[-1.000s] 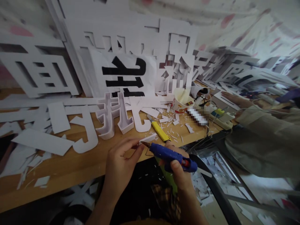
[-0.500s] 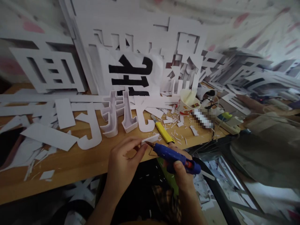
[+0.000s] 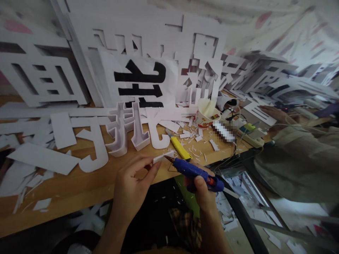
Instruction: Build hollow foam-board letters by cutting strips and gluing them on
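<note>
Between thumb and fingers, my left hand [image 3: 134,180] pinches a narrow white foam board strip [image 3: 162,157] above the table's front edge. My right hand [image 3: 202,187] is wrapped round a blue hot glue gun [image 3: 194,172], its nozzle at the strip's edge. A white glue stick [image 3: 231,192] pokes out of the gun's back. Just behind the gun, a yellow utility knife [image 3: 180,147] lies on the table. Beyond my hands stand hollow white character pieces [image 3: 119,132], with a flat hooked white piece [image 3: 156,130] beside them.
Paper with black characters [image 3: 143,76] leans against cut white boards [image 3: 156,28]. A paper cup [image 3: 205,114] and a power strip [image 3: 250,137] stand at the right. White offcuts [image 3: 43,157] cover the left side. Another person's sleeve [image 3: 296,162] and hand [image 3: 275,114] are at far right.
The view has shifted slightly right, so the table things appear farther left. The glue gun's nozzle has moved along the strip, away from my left fingertips. Both holds are unchanged.
</note>
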